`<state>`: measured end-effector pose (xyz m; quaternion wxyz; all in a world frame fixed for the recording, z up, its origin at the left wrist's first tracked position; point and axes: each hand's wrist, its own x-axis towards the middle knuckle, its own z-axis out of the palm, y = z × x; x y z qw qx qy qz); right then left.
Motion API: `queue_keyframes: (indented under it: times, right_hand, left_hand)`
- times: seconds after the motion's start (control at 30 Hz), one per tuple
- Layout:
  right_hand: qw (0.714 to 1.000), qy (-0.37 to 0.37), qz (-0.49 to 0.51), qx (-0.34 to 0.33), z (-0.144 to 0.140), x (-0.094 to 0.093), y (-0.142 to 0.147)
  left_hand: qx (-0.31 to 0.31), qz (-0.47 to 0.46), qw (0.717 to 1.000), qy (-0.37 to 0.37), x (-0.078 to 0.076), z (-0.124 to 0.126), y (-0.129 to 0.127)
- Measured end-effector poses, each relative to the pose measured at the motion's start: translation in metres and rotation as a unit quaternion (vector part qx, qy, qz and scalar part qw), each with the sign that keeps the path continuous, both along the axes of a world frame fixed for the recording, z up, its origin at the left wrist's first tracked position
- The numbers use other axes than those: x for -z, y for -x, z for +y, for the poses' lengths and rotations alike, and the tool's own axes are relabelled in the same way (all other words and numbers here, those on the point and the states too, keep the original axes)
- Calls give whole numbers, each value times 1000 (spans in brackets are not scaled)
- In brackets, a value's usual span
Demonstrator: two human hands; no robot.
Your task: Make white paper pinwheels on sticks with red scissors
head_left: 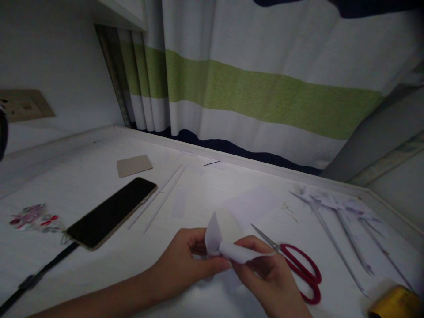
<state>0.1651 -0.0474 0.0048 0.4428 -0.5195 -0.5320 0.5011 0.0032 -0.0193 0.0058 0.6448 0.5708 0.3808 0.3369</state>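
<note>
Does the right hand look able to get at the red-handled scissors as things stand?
Probably yes: the scissors lie close beside the right hand, with no object visible on top. That hand is holding the curled white paper, so it might need to let go.

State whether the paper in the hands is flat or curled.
Curled: the white paper rises to a point by the left hand and rolls tube-like toward the right hand.

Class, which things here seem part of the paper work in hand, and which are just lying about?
Likely in the job:
folded white paper, held by left hand and right hand
red-handled scissors
white sheet
thin white sticks
stemmed paper pieces

Probably just lying about:
phone
small trinkets
beige card
yellow object (unclear)
</note>
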Motion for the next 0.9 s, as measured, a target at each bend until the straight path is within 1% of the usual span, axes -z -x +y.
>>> queue_keyframes:
  times: [0.17, 0.3, 0.4, 0.5, 0.63, 0.7, 0.8, 0.9]
  right_hand:
    - [1000, -10, -10, 4, 1, 4, 0]
    - [1000, 5, 8, 6, 1, 5, 0]
    - [1000, 2, 27, -15, 1, 6, -2]
    - [998, -18, 44, -27, 2, 6, -7]
    - [999, -43, 17, 0, 3, 0, -10]
    - [999, -40, -9, 21, 4, -4, -10]
    - [998, -39, -39, 36, 4, -6, -8]
    - [997, -32, -39, 61, 5, -5, -7]
  left_hand:
    - [7, -5, 1000, 1, 0, 2, 1]
    - [15, -32, 999, 23, 1, 1, 2]
    - [14, -49, 998, 39, -1, 1, 2]
    - [16, -50, 998, 46, -4, 2, 2]
    - [35, -24, 998, 35, -4, 2, 3]
    - [41, -13, 999, 33, -3, 2, 3]
    - [54, -19, 997, 46, -1, 2, 3]
    - [83, -40, 994, 63, 1, 3, 3]
